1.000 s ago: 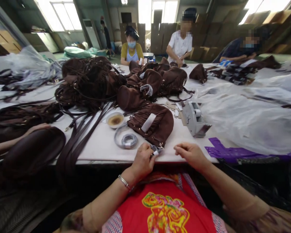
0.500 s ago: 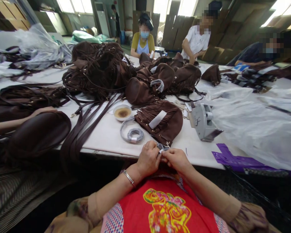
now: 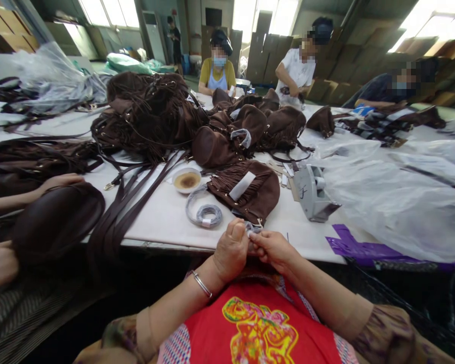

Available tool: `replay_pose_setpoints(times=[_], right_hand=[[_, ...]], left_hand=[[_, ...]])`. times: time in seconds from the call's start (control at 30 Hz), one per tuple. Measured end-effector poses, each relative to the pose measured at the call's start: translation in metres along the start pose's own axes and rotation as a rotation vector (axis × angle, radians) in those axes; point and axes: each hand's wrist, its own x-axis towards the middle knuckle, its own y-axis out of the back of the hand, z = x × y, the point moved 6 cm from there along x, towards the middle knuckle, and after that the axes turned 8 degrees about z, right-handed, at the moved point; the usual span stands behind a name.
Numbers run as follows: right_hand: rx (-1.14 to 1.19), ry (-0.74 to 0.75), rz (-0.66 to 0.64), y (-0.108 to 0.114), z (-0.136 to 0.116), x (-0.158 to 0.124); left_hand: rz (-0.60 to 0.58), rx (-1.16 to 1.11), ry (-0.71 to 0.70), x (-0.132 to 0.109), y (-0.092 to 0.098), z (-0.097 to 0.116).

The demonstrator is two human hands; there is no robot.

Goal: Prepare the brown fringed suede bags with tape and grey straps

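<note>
Close to my body at the table's front edge, my left hand point(image 3: 232, 251) is closed around a bag strap wrapped in greyish plastic film point(image 3: 253, 227). Touching it from the other side, my right hand point(image 3: 275, 248) pinches the wrapping with thumb and fingertips. The strap's rest is hidden by my hands. Just beyond them lies a dark brown fringed bag point(image 3: 267, 194) with gold-coloured eyelets and a white strip point(image 3: 242, 186) across its fringe. To its left is a plastic-wrapped coil point(image 3: 208, 216) with a pale band around it.
A bowl of brownish paste point(image 3: 187, 180) stands behind the coil. Right of the bag is a grey tape dispenser point(image 3: 315, 194), then plastic sheeting point(image 3: 402, 187) and purple tape point(image 3: 358, 250). Brown bags point(image 3: 147, 116) are heaped behind. At left, a co-worker's hands hold a bag point(image 3: 60, 212).
My fingers have shifted slightly on the wrapped strap, the left thumb now raised on top. A co-worker's second hand has appeared at lower left. The white-shirted person now handles something dark.
</note>
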Motion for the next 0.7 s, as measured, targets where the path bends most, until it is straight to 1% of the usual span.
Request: replay_pose_setpoints(times=[0.17,0.23,0.3,0.4,0.47,0.6,0.7], right_hand=[[0.162,-0.032,-0.091,-0.003,-0.002,-0.006],[0.222,-0.057,-0.113,-0.005,-0.003,-0.01],[0.286,-0.048,-0.109,-0.008,-0.004,-0.012],[0.369,0.046,-0.066,-0.01,-0.006,-0.013],[0.392,0.135,-0.033,-0.01,-0.007,-0.015],[0.362,0.273,-0.008,-0.01,-0.011,-0.02],[0.291,0.347,0.018,-0.006,-0.017,-0.024]], left_hand=[[0.002,-0.074,0.093,0.005,0.006,-0.001],[0.004,-0.13,0.159,0.008,0.009,0.0],[0.014,-0.201,0.255,0.012,0.012,-0.001],[0.01,-0.292,0.416,0.016,0.016,-0.007],[-0.019,-0.348,0.517,0.018,0.017,-0.012],[-0.129,-0.557,0.741,0.015,0.015,-0.021],[-0.184,-0.752,0.909,0.011,0.012,-0.021]])
